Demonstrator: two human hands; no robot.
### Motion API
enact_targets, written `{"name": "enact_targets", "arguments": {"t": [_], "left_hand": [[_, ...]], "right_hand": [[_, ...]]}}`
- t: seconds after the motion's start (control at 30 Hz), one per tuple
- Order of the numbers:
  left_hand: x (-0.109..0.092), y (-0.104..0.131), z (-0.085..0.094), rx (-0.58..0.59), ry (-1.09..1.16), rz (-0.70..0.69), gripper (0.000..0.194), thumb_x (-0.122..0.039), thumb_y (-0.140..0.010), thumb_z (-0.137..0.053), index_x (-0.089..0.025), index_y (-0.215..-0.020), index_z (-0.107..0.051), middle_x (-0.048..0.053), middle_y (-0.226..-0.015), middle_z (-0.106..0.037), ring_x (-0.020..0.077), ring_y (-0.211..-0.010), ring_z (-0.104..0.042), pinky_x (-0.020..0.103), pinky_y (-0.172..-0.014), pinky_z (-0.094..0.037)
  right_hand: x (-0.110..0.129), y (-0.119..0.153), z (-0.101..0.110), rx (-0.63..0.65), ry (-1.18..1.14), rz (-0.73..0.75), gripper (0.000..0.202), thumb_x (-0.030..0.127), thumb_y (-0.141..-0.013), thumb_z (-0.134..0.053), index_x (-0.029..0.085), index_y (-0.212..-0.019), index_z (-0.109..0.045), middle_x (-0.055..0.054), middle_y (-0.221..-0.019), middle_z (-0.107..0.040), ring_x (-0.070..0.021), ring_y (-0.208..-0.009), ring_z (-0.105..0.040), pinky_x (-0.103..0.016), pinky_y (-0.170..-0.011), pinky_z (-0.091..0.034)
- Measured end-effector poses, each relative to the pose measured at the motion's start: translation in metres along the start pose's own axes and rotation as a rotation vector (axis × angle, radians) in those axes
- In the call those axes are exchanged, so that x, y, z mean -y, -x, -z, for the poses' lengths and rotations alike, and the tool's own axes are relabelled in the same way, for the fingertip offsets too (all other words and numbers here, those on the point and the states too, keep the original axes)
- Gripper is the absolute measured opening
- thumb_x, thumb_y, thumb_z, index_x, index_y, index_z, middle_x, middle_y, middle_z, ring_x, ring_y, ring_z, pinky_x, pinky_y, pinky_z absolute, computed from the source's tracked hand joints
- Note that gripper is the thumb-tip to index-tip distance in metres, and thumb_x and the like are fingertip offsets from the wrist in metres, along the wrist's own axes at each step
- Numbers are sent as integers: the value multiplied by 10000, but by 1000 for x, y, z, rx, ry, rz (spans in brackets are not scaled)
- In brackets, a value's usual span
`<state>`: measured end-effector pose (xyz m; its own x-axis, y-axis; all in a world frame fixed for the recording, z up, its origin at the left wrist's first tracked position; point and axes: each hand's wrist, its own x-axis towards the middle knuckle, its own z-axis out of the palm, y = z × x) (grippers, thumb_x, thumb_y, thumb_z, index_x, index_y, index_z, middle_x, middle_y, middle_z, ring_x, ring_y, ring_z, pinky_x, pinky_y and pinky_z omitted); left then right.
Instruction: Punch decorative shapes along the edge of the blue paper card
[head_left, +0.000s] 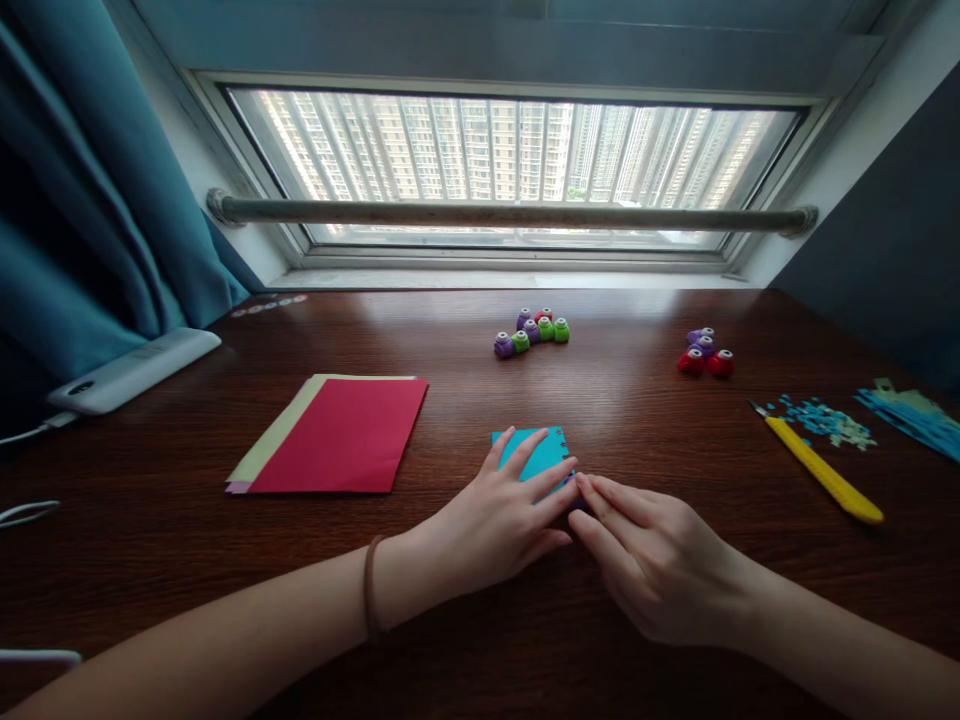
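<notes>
A small sheet of blue paper lies on the desk with a row of punched notches along its right edge. My left hand rests on it, palm down with fingers spread. At the paper's right edge my right hand has its fingers closed around a small purple paper punch, of which only a sliver shows. My fingers hide the rest of the punch and the paper's lower right corner. The two hands meet at the fingertips.
Red paper tops a stack at left. Several paper punches stand in a middle group and a right group. A yellow craft knife lies by paper bits and blue strips. A white power bank sits far left.
</notes>
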<state>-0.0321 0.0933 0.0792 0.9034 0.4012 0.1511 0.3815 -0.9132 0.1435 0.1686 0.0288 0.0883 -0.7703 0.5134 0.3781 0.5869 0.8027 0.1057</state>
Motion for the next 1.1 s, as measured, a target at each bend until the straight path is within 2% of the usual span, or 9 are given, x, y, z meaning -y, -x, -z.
{"name": "enact_targets", "arguments": {"t": [0.13,0.23,0.37,0.5,0.63,0.77,0.83,0.97,1.1], "left_hand": [[1,0,-4,-11,43,-4,389,-385,-926,-368,-232,-1283,-391,42,-1358,-420,355,-1290,-238,635,-1012,-199],[4,0,-9,-42,92,-30,397,-358,-923,-385,-198,-1286,-380,64,-1329,-452,311,-1256,-316,574,-1024,-246],[8,0,-11,-48,147,-48,416,-322,-921,-393,-178,-1308,-346,71,-1338,-438,280,-1241,-341,516,-1025,-295],[9,0,-8,-5,158,-15,512,-345,-912,-407,-199,-1372,-238,73,-1395,-355,294,-1275,-282,526,-1042,-271],[8,0,-8,7,171,28,579,-331,-907,-421,-208,-1400,-145,72,-1427,-294,291,-1287,-262,506,-1054,-270],[8,1,-13,5,188,86,580,-281,-906,-408,-148,-1397,-129,100,-1404,-335,300,-1279,-278,515,-1035,-306],[9,2,-15,-11,182,86,579,-265,-900,-413,-127,-1391,-139,116,-1388,-357,302,-1265,-300,515,-1027,-320],[9,2,-15,-37,158,91,573,-279,-894,-425,-107,-1379,-172,137,-1359,-390,301,-1242,-337,505,-1017,-341],[9,2,-13,-26,144,90,537,-273,-898,-417,-121,-1369,-207,122,-1341,-416,293,-1236,-348,497,-1014,-348]], "right_hand": [[2,2,-4,-14,25,-2,320,68,-793,-377,-31,-1007,-592,-247,-1069,-573,-344,-1103,-496,-407,-940,-461],[2,8,-12,-129,27,-41,316,25,-773,-405,-50,-1039,-559,-243,-1098,-565,-332,-1127,-475,-393,-950,-454],[-5,14,-23,-267,-169,-268,417,9,-782,-439,57,-1195,-471,-134,-1169,-552,-236,-1149,-457,-349,-969,-436],[-13,15,-29,-261,-367,-520,473,109,-798,-520,135,-1253,-392,-104,-1193,-506,-211,-1125,-452,-357,-961,-423],[-15,16,-34,-213,-487,-553,481,136,-815,-538,188,-1258,-361,-84,-1149,-504,-181,-1062,-489,-326,-922,-440],[-19,18,-39,-224,-682,-668,484,133,-832,-527,252,-1263,-341,-32,-1047,-566,-150,-962,-551,-306,-876,-467],[-23,19,-41,-255,-792,-782,467,166,-824,-552,257,-1238,-356,-21,-1005,-588,-154,-924,-572,-311,-853,-481],[-29,21,-46,-400,-884,-996,401,277,-795,-612,226,-1145,-423,-45,-984,-600,-182,-918,-588,-343,-854,-485],[-36,21,-48,-458,-920,-1040,406,330,-788,-618,207,-1130,-437,-71,-1001,-598,-202,-920,-593,-359,-839,-493]]}}
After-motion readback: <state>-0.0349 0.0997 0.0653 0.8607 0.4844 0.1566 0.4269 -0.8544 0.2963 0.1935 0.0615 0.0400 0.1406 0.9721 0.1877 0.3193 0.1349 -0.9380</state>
